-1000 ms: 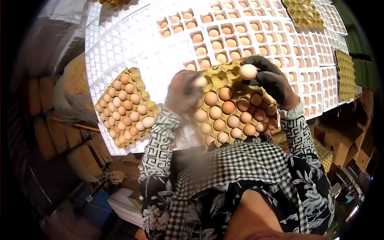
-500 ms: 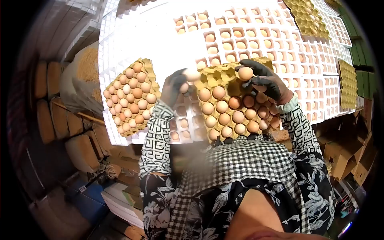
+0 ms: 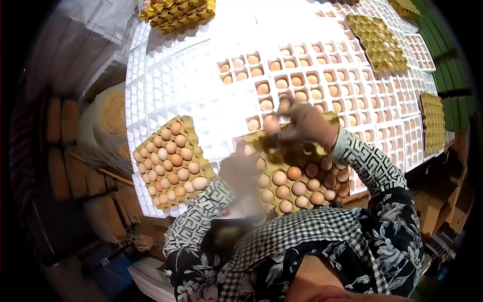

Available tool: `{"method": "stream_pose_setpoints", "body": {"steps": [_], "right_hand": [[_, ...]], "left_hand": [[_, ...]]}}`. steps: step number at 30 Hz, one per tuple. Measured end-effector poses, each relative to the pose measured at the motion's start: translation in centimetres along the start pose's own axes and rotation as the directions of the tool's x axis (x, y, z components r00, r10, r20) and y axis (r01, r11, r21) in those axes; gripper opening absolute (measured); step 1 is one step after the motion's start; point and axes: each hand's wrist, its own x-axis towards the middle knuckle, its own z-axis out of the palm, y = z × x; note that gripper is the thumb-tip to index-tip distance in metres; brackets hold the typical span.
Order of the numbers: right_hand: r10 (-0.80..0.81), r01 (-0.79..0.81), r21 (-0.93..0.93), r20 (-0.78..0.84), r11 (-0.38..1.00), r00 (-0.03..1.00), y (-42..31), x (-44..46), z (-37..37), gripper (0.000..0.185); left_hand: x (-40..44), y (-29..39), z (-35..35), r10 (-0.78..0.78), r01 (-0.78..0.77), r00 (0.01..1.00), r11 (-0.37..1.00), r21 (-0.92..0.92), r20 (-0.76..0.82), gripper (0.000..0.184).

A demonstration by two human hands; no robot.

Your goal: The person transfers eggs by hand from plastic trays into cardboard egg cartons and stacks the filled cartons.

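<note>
Both hands are displaced from their positions half a second earlier: the right hand (image 3: 308, 124), then over the far right part of the near pulp tray (image 3: 330, 118), now extends leftward across its far edge, fingers curled, apparently gripping a blurred egg (image 3: 271, 124) at their tips beside the filled foam cells. By judgement, this egg is between trays, not seated. The left hand (image 3: 239, 168), then left of the tray with eggs visible in its fingers, now lies nearer, at the tray's left edge; blur prevents telling whether it grips anything. The near tray still carries rows of eggs (image 3: 299, 188) in its near part. Eggs are smooth, matt ovals, cream to russet. A fuller pulp tray (image 3: 188, 127) rests at left, its moulded fibre dull yellow and ridged into rounded cups. The white foam trays (image 3: 193, 108) beneath have square, thin-walled cells. The sleeves (image 3: 370, 160) bear an angular key pattern; the apron (image 3: 302, 226) is checked cloth.
</note>
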Motion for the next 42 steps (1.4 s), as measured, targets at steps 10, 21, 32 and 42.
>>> {"method": "stream_pose_setpoints", "body": {"steps": [10,21,32,42], "right_hand": [[0.365,-0.454,-0.264,-0.326,0.851,0.872,12.2,20.5,1.0,0.041],[-0.240,0.361,0.210,-0.446,0.909,0.862,-1.2,28.6,6.4,0.038],[-0.482,0.361,-0.361,-0.339,0.860,0.808,-1.1,35.4,17.0,0.035],[-0.246,0.271,-0.063,-0.645,0.961,0.724,5.3,27.2,6.2,0.029]], "left_hand": [[13.1,-12.6,-4.7,-0.317,-0.002,0.604,0.917,-0.400,-0.731,0.040],[20.6,-21.2,-2.9,-0.725,-0.052,0.549,0.467,-0.883,-0.416,0.047],[22.4,-25.3,-4.0,-0.622,-0.041,-0.210,0.776,-0.629,-0.754,0.033],[21.3,-24.1,1.2,-0.572,0.429,0.469,0.814,-0.392,-0.674,0.039]]}}
